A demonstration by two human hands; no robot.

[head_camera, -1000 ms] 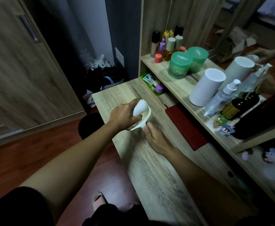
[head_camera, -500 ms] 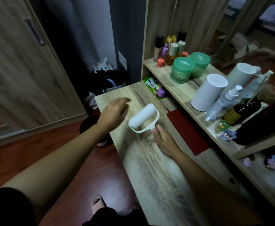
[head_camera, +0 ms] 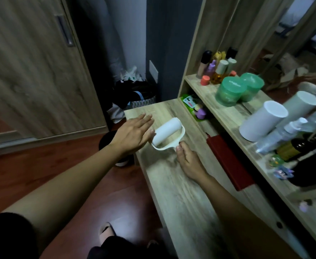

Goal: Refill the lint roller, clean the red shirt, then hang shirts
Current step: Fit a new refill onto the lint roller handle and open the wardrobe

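Step in hand: the refill, apparently at its end. The lint roller point(head_camera: 167, 132) lies on the worktop point(head_camera: 181, 193), a white roll seated in its cream frame. The right hand point(head_camera: 189, 161) has its fingers point(head_camera: 179, 146) clamped on the near end of the handle. The left hand point(head_camera: 132, 134) is flat with fingers straight and apart at the roll's left end; whether it touches is unclear.

Next move likely calls for a full grip on the handle, then carrying the roller to the red shirt. A red flat item point(head_camera: 228, 161) lies just right of the worktop; cannot tell if it is the shirt.

Writing: green jar point(head_camera: 228, 92) on the shelf point(head_camera: 228, 113) has pale lid lettering, unreadable. Green packet point(head_camera: 189, 100) has a red-white label and the dark bottle point(head_camera: 291, 148) a yellow label, both illegible.
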